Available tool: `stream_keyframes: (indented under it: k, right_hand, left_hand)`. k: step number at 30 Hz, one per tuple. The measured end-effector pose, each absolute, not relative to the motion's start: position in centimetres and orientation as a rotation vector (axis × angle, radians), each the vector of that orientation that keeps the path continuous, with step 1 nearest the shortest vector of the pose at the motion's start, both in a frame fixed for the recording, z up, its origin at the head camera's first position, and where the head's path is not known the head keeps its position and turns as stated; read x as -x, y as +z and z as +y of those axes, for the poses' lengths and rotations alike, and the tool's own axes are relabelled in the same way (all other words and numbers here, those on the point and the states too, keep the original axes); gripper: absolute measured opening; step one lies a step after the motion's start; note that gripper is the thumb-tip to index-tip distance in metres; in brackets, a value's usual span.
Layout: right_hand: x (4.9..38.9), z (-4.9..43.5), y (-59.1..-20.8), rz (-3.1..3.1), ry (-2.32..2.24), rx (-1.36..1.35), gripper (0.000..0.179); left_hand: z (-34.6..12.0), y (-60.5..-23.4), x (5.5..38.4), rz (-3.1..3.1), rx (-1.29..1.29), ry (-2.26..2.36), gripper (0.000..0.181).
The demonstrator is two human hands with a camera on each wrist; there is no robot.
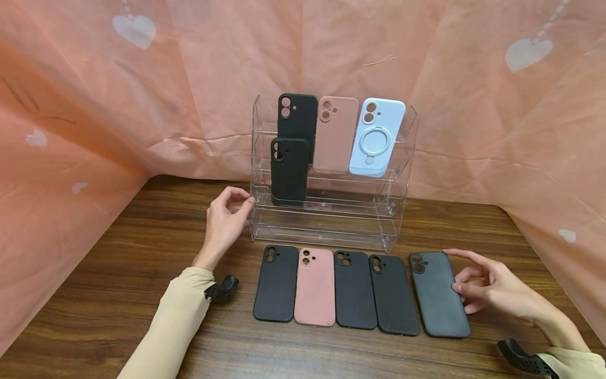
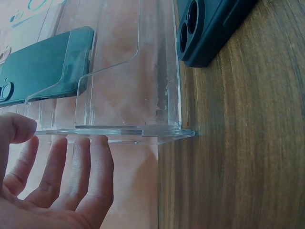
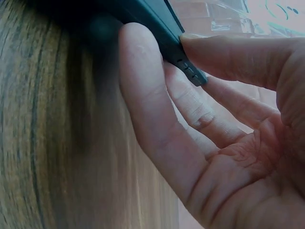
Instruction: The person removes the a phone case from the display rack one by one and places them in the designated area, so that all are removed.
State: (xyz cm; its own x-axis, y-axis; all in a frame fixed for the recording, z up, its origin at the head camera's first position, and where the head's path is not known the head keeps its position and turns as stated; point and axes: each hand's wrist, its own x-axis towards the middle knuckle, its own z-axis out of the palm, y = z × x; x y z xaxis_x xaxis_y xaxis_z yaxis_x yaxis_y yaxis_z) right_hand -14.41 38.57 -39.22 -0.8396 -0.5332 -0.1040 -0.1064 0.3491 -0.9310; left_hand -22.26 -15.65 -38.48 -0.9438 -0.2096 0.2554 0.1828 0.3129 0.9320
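Note:
In the head view my left hand (image 1: pixel 226 216) is at the left side panel of a clear tiered display stand (image 1: pixel 326 239), its thumb and fingertips pinching the panel's edge. The left wrist view shows the thumb tip (image 2: pixel 25 128) at that edge and the fingers against the outer face. My right hand (image 1: pixel 497 287) grips the right side of a black phone case (image 1: pixel 440 300), the rightmost of a row in front of the stand. From the right wrist, the case's side (image 3: pixel 186 67) appears between thumb and fingers, tilted up from the wooden table (image 3: pixel 95 157).
Left of the gripped case lie more phone cases: two black ones (image 1: pixel 395 300) (image 1: pixel 355 295), a pink one (image 1: pixel 315 295) and another black one (image 1: pixel 276 289). On the stand stand black cases (image 1: pixel 298 113) (image 1: pixel 290 173), a pink case (image 1: pixel 336 137) and a light blue ring case (image 1: pixel 374 118). Pink cloth (image 1: pixel 213 79) encloses the table.

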Motion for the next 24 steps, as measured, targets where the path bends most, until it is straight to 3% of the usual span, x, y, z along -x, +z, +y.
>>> stream_keyframes:
  k: [24]
  right_hand:
    - [14.82, 38.65, -39.72, 2.203, -1.396, 0.509, 0.058]
  left_hand:
    - [-15.64, -38.49, 22.29, -2.258, -0.024, -1.659, 0.018]
